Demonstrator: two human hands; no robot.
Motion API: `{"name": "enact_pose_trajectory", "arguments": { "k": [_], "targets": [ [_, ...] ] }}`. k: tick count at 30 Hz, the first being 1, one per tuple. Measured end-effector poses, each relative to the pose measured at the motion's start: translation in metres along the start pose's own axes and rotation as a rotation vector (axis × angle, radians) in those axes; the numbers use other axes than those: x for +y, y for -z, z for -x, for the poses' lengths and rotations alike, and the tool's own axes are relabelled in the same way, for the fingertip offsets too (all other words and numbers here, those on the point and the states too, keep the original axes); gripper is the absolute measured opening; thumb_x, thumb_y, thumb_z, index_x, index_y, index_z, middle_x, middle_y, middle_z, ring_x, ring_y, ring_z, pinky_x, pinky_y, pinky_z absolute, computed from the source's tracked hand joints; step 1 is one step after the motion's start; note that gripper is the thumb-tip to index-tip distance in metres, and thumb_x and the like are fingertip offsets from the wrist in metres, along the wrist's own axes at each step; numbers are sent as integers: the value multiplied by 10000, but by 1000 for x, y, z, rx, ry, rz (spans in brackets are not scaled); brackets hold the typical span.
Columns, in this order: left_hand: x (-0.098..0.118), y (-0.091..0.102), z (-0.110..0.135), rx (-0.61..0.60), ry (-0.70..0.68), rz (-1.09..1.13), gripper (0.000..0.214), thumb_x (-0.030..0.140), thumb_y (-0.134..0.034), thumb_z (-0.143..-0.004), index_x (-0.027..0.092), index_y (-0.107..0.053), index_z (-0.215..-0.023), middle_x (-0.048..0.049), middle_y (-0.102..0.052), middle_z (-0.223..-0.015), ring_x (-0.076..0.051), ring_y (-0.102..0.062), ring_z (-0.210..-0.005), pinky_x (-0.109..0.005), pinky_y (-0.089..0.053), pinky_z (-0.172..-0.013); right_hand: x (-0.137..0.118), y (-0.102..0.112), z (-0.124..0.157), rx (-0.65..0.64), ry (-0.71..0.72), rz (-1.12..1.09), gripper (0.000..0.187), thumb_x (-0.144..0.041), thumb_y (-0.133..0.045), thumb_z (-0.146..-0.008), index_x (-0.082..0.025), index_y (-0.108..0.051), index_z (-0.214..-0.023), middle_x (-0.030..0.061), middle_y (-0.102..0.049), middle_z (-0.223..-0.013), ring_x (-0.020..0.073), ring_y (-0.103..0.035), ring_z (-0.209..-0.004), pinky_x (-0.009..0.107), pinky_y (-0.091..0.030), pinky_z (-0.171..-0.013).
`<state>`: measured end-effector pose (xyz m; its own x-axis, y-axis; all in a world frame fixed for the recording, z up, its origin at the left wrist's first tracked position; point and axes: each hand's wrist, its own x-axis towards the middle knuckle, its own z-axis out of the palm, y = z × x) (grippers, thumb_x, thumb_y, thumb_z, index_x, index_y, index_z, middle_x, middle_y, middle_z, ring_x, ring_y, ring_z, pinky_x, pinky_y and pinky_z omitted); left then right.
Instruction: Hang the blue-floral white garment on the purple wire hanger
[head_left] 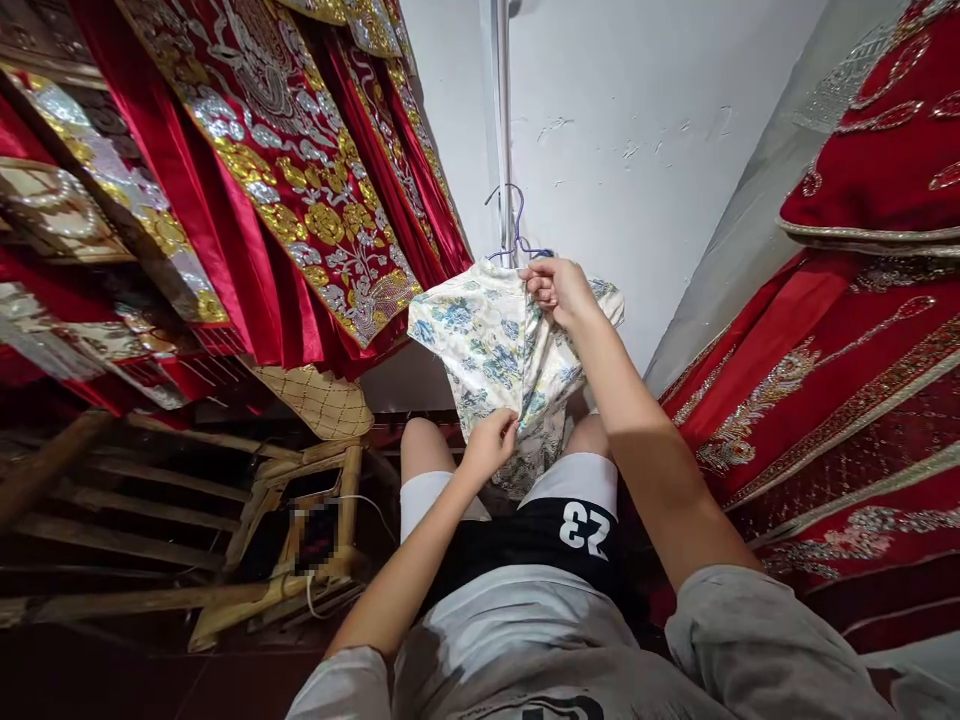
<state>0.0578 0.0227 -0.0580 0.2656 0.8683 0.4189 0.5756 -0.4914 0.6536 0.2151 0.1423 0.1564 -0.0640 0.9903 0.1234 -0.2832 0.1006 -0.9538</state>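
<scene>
A short-sleeved cream shirt (480, 330) with blue and green flowers hangs in front of me on a purple wire hanger (519, 215). My right hand (559, 287) pinches the front edge at the collar, its fingers closed. Lower down, my left hand (491, 441) is closed on the same front edge close to the hem. Between the two hands the edge runs nearly straight and taut. The shirt's lower part falls between my knees, partly hidden by my left hand.
Red embroidered garments (322, 190) hang on the left, and more beaded red ones (847, 370) on the right. A pale pole (504, 120) stands against the white wall (630, 110). At lower left is a bamboo chair (247, 510) with a phone-like device (319, 537) and white cable.
</scene>
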Motion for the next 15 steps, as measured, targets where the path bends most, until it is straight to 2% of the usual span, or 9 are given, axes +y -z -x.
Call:
{"name": "enact_pose_trajectory", "arguments": {
  "k": [2, 3, 5, 7, 9, 11, 13, 15],
  "targets": [
    [9, 20, -19, -20, -47, 21, 221, 316, -503, -959, 233, -686, -1051, -87, -716, -950, -249, -665, -870, -359, -495, -807, 0, -4, 13, -15, 77, 36, 175, -195, -612, -819, -142, -624, -653, -24, -534, -447, 50, -351, -353, 181, -220, -337],
    [17, 32, -32, 14, -77, 53, 275, 341, -509, -970, 237, -672, -1166, -95, -723, -1022, -250, -672, -919, -359, -496, -841, 2, -6, 22, -27, 106, 54, 188, -200, -623, -821, -146, -623, -641, -22, -535, -446, 52, -368, -358, 177, -236, -344],
    [37, 58, -62, 155, -130, 130, 400, 394, -503, -995, 252, -583, -1360, -98, -713, -1094, -234, -674, -919, -356, -497, -868, 7, -7, 36, -45, 140, 89, 217, -207, -645, -823, -151, -616, -616, -21, -533, -443, 49, -376, -359, 169, -249, -351],
    [59, 81, -94, 297, -168, 159, 410, 422, -463, -1023, 270, -560, -1392, -80, -704, -1083, -221, -671, -906, -365, -490, -889, 10, -7, 42, -65, 162, 113, 237, -209, -652, -829, -153, -610, -603, -19, -533, -444, 44, -373, -360, 162, -250, -354],
    [78, 99, -124, 334, -204, 95, 347, 419, -459, -1033, 262, -623, -1296, -69, -695, -1068, -234, -659, -990, -382, -470, -932, 11, -6, 40, -87, 192, 117, 251, -219, -650, -842, -159, -602, -602, -23, -526, -444, 45, -376, -366, 159, -260, -363],
    [91, 108, -148, 307, -264, -3, 258, 372, -494, -1023, 219, -687, -1099, -79, -693, -1017, -253, -636, -1031, -396, -453, -960, 14, -5, 32, -87, 228, 115, 265, -223, -640, -850, -166, -590, -596, -30, -514, -439, 47, -374, -369, 162, -264, -374],
    [95, 113, -164, 293, -299, -54, 196, 320, -550, -999, 195, -680, -921, -81, -685, -948, -258, -619, -1024, -397, -440, -965, 24, -3, 23, -44, 256, 126, 285, -206, -621, -844, -172, -574, -566, -37, -497, -426, 49, -363, -369, 171, -266, -388],
    [91, 120, -173, 368, -280, 11, 177, 284, -597, -980, 192, -646, -836, -65, -666, -896, -244, -604, -1008, -380, -433, -944, 42, 2, 16, 19, 262, 183, 306, -187, -603, -829, -176, -566, -526, -43, -478, -405, 52, -350, -369, 183, -277, -406]
  ]
}}
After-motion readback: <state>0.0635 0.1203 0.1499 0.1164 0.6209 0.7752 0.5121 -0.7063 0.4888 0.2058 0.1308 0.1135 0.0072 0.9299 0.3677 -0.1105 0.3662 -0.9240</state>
